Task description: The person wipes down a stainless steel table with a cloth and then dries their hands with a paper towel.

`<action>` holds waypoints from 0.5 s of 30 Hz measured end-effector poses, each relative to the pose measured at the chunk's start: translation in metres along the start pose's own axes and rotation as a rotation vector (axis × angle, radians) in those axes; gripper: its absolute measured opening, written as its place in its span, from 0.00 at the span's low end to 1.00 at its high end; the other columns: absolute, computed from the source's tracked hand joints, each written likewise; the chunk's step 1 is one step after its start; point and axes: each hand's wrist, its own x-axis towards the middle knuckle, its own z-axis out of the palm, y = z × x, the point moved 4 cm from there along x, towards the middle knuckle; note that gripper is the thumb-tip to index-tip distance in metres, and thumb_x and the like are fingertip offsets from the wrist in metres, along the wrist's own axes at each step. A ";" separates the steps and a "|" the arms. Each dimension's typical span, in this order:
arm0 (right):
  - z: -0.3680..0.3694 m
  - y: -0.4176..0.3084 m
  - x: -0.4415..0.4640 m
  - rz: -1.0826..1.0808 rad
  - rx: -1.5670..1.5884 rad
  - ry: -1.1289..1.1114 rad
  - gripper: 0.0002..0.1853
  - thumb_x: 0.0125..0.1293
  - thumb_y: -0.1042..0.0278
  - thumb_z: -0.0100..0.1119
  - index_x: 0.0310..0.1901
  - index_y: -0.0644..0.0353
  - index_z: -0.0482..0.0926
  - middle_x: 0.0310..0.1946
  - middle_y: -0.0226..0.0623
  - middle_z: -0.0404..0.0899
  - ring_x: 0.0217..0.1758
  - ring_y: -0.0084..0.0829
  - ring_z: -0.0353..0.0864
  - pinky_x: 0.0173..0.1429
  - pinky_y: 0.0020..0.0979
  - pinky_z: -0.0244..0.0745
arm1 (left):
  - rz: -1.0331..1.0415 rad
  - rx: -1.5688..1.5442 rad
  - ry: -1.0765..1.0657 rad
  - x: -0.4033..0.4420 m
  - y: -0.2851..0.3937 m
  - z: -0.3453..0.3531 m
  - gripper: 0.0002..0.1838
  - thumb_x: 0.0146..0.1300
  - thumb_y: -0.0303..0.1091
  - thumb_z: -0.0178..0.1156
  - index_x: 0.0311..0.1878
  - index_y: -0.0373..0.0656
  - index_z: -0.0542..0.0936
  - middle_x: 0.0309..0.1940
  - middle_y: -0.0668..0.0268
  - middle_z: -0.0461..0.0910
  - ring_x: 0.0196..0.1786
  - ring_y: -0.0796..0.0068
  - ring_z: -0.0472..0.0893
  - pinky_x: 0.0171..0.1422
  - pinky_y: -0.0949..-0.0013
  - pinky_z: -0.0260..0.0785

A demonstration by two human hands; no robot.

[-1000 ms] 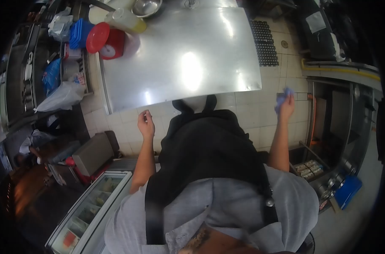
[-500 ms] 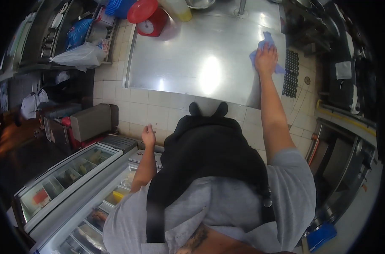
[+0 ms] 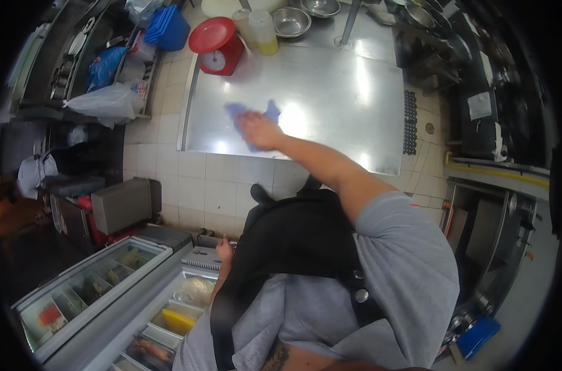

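Violet cloth (image 3: pixel 273 110) lies under the right hand (image 3: pixel 260 131), jutting past its fingers (image 3: pixel 247 120) (blurred; apart or together, I cannot tell).

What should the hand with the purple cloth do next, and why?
Perhaps the right hand could slide the crumpled purple-blue cloth a little toward the red kitchen scale with the white dial: the hand is over the cloth on the shiny metal tabletop, and bare metal shows between cloth and scale, so a short slide should bump nothing.
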 end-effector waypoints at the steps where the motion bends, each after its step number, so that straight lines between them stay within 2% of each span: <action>1: 0.002 -0.009 -0.001 -0.023 0.033 -0.082 0.29 0.79 0.51 0.48 0.74 0.57 0.69 0.80 0.44 0.61 0.84 0.44 0.57 0.84 0.47 0.56 | 0.012 0.004 -0.017 0.014 0.007 -0.001 0.24 0.77 0.49 0.58 0.47 0.31 0.82 0.34 0.57 0.84 0.25 0.68 0.84 0.27 0.66 0.74; 3: -0.019 0.018 -0.009 0.036 0.113 -0.156 0.28 0.77 0.55 0.49 0.74 0.57 0.69 0.77 0.45 0.65 0.80 0.44 0.64 0.81 0.47 0.60 | 0.092 -0.024 -0.105 0.044 0.014 -0.009 0.24 0.76 0.49 0.60 0.47 0.32 0.82 0.34 0.58 0.84 0.27 0.68 0.84 0.29 0.68 0.74; 5: -0.021 0.098 -0.050 0.262 -0.033 -0.056 0.27 0.75 0.58 0.51 0.71 0.59 0.71 0.73 0.46 0.71 0.75 0.46 0.71 0.77 0.48 0.65 | 0.047 -0.133 -0.147 0.070 0.025 -0.021 0.22 0.75 0.48 0.61 0.49 0.33 0.82 0.36 0.59 0.84 0.31 0.69 0.85 0.32 0.69 0.74; 6: -0.056 0.136 -0.078 0.523 0.006 0.064 0.25 0.73 0.60 0.52 0.68 0.61 0.74 0.67 0.47 0.76 0.68 0.49 0.76 0.72 0.49 0.70 | 0.064 -0.145 -0.150 0.077 0.039 -0.029 0.22 0.74 0.48 0.61 0.50 0.34 0.82 0.38 0.60 0.84 0.33 0.69 0.85 0.33 0.69 0.75; 7: -0.074 0.181 -0.121 0.704 -0.031 0.254 0.24 0.73 0.61 0.50 0.67 0.62 0.75 0.65 0.50 0.78 0.67 0.50 0.77 0.71 0.49 0.71 | 0.078 -0.163 -0.149 0.083 0.050 -0.035 0.21 0.74 0.47 0.62 0.51 0.34 0.82 0.39 0.60 0.84 0.35 0.69 0.86 0.34 0.69 0.75; 8: -0.100 0.210 -0.163 0.854 -0.430 0.182 0.25 0.74 0.61 0.48 0.67 0.64 0.74 0.65 0.50 0.77 0.66 0.49 0.78 0.70 0.48 0.72 | 0.071 -0.172 -0.155 0.087 0.053 -0.042 0.21 0.74 0.47 0.62 0.51 0.34 0.82 0.39 0.60 0.84 0.35 0.69 0.86 0.34 0.69 0.75; 9: -0.095 0.264 -0.229 0.921 -0.622 0.191 0.25 0.76 0.58 0.46 0.66 0.66 0.75 0.66 0.48 0.78 0.67 0.51 0.77 0.72 0.49 0.70 | 0.065 -0.154 -0.159 0.092 0.057 -0.051 0.21 0.74 0.47 0.62 0.52 0.36 0.82 0.40 0.60 0.84 0.35 0.69 0.86 0.34 0.68 0.75; 10: -0.114 0.279 -0.275 1.213 -0.474 0.197 0.30 0.79 0.52 0.41 0.71 0.66 0.70 0.73 0.47 0.71 0.74 0.51 0.71 0.77 0.50 0.64 | 0.061 -0.132 -0.164 0.099 0.057 -0.060 0.20 0.73 0.46 0.62 0.52 0.37 0.82 0.41 0.61 0.84 0.36 0.68 0.86 0.34 0.67 0.75; 12: -0.130 0.245 -0.321 1.569 -0.736 0.129 0.33 0.81 0.47 0.37 0.77 0.64 0.63 0.80 0.47 0.61 0.80 0.50 0.61 0.82 0.50 0.56 | 0.007 -0.131 -0.179 0.118 0.035 -0.074 0.19 0.73 0.46 0.62 0.53 0.38 0.82 0.41 0.61 0.84 0.37 0.68 0.86 0.36 0.66 0.76; 13: -0.128 0.220 -0.325 1.575 -0.743 0.123 0.33 0.81 0.47 0.37 0.77 0.64 0.63 0.80 0.47 0.61 0.80 0.50 0.61 0.82 0.50 0.56 | -0.042 -0.128 -0.186 0.129 0.020 -0.082 0.19 0.72 0.45 0.62 0.54 0.39 0.82 0.41 0.62 0.84 0.37 0.67 0.86 0.37 0.66 0.77; 15: -0.123 0.185 -0.325 1.781 -0.599 0.145 0.36 0.82 0.45 0.34 0.81 0.62 0.56 0.84 0.45 0.50 0.84 0.46 0.53 0.84 0.48 0.48 | -0.080 -0.069 -0.193 0.148 -0.012 -0.091 0.19 0.72 0.45 0.62 0.53 0.38 0.83 0.41 0.61 0.85 0.38 0.66 0.86 0.38 0.64 0.77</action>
